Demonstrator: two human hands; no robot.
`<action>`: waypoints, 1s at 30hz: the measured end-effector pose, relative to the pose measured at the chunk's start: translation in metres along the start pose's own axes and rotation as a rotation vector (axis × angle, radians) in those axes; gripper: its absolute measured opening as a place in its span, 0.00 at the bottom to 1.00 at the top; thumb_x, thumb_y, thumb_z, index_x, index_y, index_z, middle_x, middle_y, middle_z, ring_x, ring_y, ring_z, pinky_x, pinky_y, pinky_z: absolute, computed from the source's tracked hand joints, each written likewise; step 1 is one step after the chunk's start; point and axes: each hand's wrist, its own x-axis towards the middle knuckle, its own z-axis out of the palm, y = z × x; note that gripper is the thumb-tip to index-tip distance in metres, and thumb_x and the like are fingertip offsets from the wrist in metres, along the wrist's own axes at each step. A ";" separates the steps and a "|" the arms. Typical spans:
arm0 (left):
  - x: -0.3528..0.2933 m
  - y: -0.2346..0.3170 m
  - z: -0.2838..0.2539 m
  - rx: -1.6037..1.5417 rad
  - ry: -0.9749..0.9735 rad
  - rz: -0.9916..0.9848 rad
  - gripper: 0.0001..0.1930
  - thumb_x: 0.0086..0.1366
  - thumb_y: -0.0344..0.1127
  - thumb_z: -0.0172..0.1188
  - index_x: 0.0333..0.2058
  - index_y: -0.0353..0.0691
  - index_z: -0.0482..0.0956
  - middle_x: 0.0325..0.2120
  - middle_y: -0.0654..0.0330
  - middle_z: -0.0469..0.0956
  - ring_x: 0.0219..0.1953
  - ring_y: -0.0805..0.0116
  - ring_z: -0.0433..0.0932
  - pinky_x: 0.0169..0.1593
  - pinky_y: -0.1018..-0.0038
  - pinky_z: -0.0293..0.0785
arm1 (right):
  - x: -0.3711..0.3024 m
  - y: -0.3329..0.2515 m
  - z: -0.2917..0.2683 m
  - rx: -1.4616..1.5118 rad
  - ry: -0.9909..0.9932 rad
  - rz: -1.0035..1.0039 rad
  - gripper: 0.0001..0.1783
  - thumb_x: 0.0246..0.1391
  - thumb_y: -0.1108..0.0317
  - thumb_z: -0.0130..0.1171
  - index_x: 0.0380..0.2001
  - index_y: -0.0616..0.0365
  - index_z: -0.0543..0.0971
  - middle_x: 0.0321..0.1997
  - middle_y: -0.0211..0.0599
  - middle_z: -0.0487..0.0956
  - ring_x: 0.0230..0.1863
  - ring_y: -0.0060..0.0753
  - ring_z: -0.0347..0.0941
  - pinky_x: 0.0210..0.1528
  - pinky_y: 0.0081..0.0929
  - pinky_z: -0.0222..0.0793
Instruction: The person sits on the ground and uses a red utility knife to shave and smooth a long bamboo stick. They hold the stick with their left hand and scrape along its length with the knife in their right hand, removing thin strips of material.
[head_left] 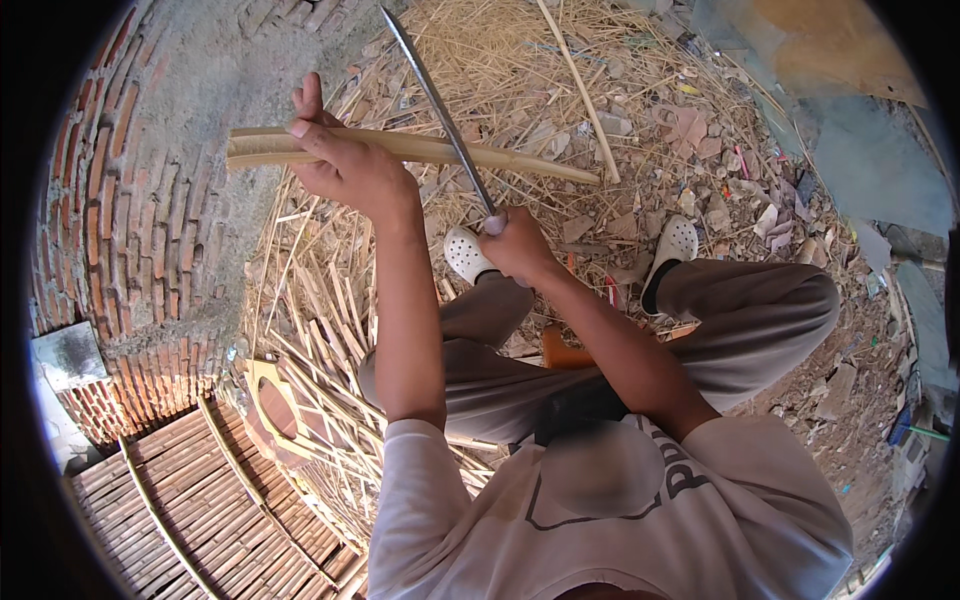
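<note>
From my remote seat I am holding a split bamboo strip (415, 146) out in front of the body with the left hand (347, 168), its thumb lying over the pale near side while other fingers are wrapping behind and showing past the far edge, so this grip is closing on the bamboo near its left end. The strip is running almost level from there to the right, tapering toward a tip that is reaching near the lower end of a thin loose stick (582, 90). With the right hand (520, 247) I am gripping a long knife (437, 108), the fist clenched on its handle and the blade slanting up and to the left. That blade is crossing in front of the strip, between the left hand and the strip's tip; I am not able to tell whether its edge is touching the bamboo. Beneath both hands, two white clogs (466, 254) are standing apart on ground strewn with rubble (685, 130), and something orange (563, 350) is showing between the legs. A heap of straw-coloured shavings (470, 42) is spreading ahead, split sticks (318, 325) are lying to the left, and beyond them a brick wall (130, 170) is rising above a bamboo slat panel (180, 500).
</note>
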 end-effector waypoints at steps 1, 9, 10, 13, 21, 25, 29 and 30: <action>0.000 -0.002 0.002 -0.026 -0.011 0.000 0.26 0.76 0.43 0.34 0.44 0.21 0.72 0.49 0.41 0.75 0.66 0.50 0.59 0.70 0.57 0.52 | 0.005 0.036 -0.004 -0.036 0.079 -0.042 0.08 0.47 0.73 0.56 0.20 0.61 0.69 0.14 0.35 0.69 0.11 0.28 0.65 0.13 0.32 0.58; 0.000 -0.008 0.045 -0.103 -0.158 0.133 0.24 0.75 0.42 0.38 0.43 0.21 0.71 0.45 0.40 0.78 0.65 0.47 0.61 0.69 0.55 0.53 | -0.032 0.097 -0.071 0.185 0.016 0.487 0.07 0.46 0.74 0.58 0.22 0.64 0.71 0.16 0.35 0.71 0.11 0.28 0.67 0.12 0.29 0.60; -0.001 -0.007 0.049 -0.104 -0.161 0.116 0.24 0.75 0.43 0.38 0.42 0.21 0.71 0.45 0.40 0.77 0.65 0.48 0.61 0.69 0.56 0.53 | -0.024 0.069 -0.071 0.210 -0.030 0.378 0.07 0.46 0.74 0.58 0.22 0.64 0.70 0.15 0.35 0.71 0.11 0.27 0.67 0.12 0.29 0.60; -0.009 0.006 0.054 -0.095 -0.162 0.061 0.25 0.76 0.44 0.37 0.43 0.21 0.71 0.47 0.38 0.76 0.65 0.49 0.61 0.69 0.56 0.54 | -0.030 -0.038 -0.064 0.292 -0.164 0.186 0.09 0.47 0.76 0.57 0.19 0.60 0.68 0.13 0.31 0.68 0.10 0.22 0.64 0.11 0.27 0.57; -0.011 0.004 0.016 -0.101 -0.158 -0.064 0.23 0.75 0.49 0.36 0.47 0.31 0.67 0.56 0.40 0.69 0.65 0.52 0.61 0.68 0.58 0.60 | -0.015 0.040 -0.046 0.249 -0.195 0.283 0.08 0.46 0.73 0.58 0.20 0.65 0.72 0.13 0.36 0.71 0.10 0.27 0.66 0.11 0.30 0.58; -0.002 -0.014 -0.012 -0.148 -0.182 -0.104 0.19 0.75 0.48 0.36 0.44 0.38 0.68 0.57 0.42 0.68 0.65 0.50 0.62 0.68 0.58 0.61 | -0.011 0.025 -0.058 0.219 -0.269 0.293 0.08 0.46 0.74 0.58 0.18 0.62 0.72 0.12 0.33 0.70 0.09 0.25 0.65 0.12 0.29 0.60; -0.015 0.002 0.001 -0.181 -0.135 -0.091 0.20 0.75 0.46 0.36 0.45 0.35 0.69 0.57 0.40 0.68 0.65 0.52 0.61 0.70 0.57 0.56 | -0.017 -0.023 -0.020 0.036 -0.012 -0.338 0.08 0.46 0.73 0.58 0.18 0.62 0.72 0.12 0.35 0.70 0.09 0.26 0.65 0.12 0.30 0.60; -0.016 0.007 0.004 -0.171 -0.100 -0.069 0.20 0.75 0.46 0.36 0.45 0.34 0.69 0.57 0.40 0.67 0.66 0.52 0.61 0.71 0.57 0.55 | -0.019 -0.018 -0.018 0.073 -0.042 -0.174 0.07 0.46 0.73 0.58 0.19 0.64 0.72 0.13 0.37 0.71 0.10 0.27 0.66 0.12 0.30 0.60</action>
